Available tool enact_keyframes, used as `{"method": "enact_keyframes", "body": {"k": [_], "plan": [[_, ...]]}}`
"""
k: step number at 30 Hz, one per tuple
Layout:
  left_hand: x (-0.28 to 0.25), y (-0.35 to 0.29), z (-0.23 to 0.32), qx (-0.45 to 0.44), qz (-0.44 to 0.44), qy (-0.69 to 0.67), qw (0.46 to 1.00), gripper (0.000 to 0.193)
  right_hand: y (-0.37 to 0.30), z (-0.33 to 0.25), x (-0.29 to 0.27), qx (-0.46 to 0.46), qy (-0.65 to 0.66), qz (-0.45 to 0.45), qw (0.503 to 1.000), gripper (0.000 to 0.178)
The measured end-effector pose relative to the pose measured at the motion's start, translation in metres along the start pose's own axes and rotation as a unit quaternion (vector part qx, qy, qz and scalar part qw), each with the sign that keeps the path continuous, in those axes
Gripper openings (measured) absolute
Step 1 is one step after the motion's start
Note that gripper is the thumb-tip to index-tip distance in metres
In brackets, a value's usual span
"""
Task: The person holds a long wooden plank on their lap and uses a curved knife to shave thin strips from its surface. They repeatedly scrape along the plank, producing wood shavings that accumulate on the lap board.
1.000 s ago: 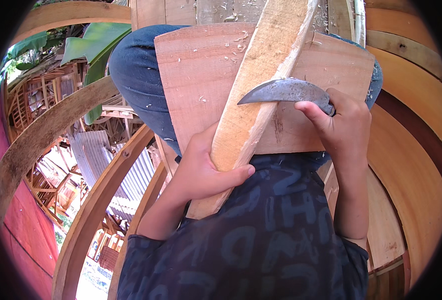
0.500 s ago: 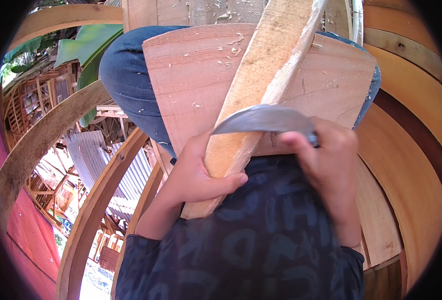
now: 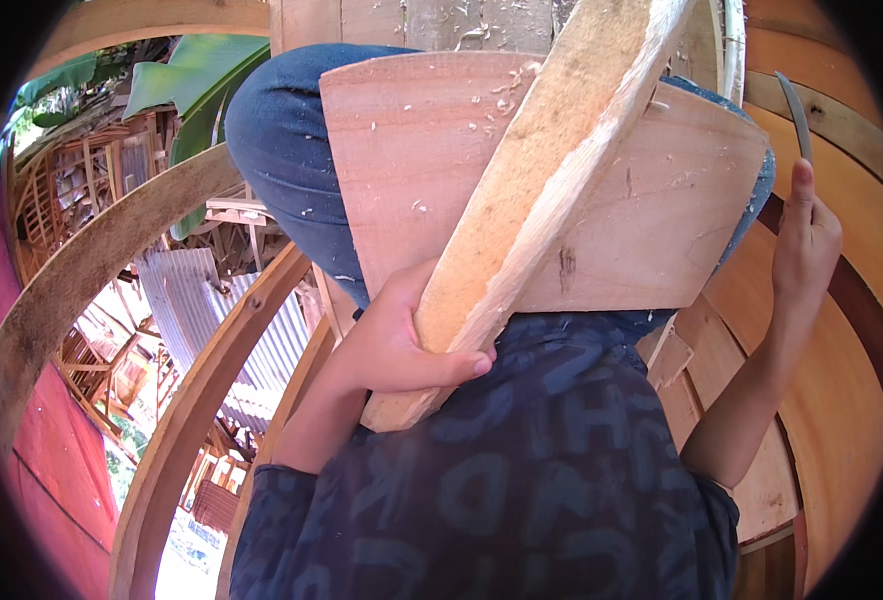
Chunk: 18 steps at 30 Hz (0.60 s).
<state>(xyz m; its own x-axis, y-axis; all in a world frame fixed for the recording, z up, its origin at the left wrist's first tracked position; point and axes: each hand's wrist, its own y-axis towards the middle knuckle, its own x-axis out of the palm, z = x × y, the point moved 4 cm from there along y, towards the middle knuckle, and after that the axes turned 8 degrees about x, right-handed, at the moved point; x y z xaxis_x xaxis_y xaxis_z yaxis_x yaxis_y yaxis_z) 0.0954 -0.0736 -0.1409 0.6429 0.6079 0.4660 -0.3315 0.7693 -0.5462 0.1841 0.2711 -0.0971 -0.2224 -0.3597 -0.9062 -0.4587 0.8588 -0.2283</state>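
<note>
Beneath the wooden bar (image 3: 540, 180) lies a broad, shaving-flecked board (image 3: 412, 150).

Curved wooden ribs (image 3: 194, 400) and orange-brown planking (image 3: 837, 420), sunlit corrugated metal sheets (image 3: 177, 290) and broad green leaves (image 3: 202, 80) beyond.

The plank (image 3: 532, 170) is golden tan with brown specks and a creamy, paler edge; the board (image 3: 412, 170) is pinkish with wavy grain. The knife (image 3: 795, 115) is grey. Dark blue trousers (image 3: 282, 150) carry whitish flecks, and the near-black shirt (image 3: 502, 530) bears dull blue lettering. The leaf (image 3: 197, 75) is green, the panel (image 3: 62, 450) pinkish red.
</note>
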Motion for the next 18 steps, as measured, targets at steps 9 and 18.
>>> {"method": "enact_keyframes", "body": {"k": [9, 18], "plan": [[0.004, -0.006, 0.003, 0.011, -0.039, -0.061, 0.997, 0.065, -0.112, -0.079, 0.052, -0.237, -0.016, -0.109, 0.965, 0.065], [0.005, 0.005, 0.007, -0.006, -0.055, -0.055, 0.997, 0.060, -0.079, -0.062, 0.050, -0.228, -0.057, -0.022, 0.972, 0.072]]}}
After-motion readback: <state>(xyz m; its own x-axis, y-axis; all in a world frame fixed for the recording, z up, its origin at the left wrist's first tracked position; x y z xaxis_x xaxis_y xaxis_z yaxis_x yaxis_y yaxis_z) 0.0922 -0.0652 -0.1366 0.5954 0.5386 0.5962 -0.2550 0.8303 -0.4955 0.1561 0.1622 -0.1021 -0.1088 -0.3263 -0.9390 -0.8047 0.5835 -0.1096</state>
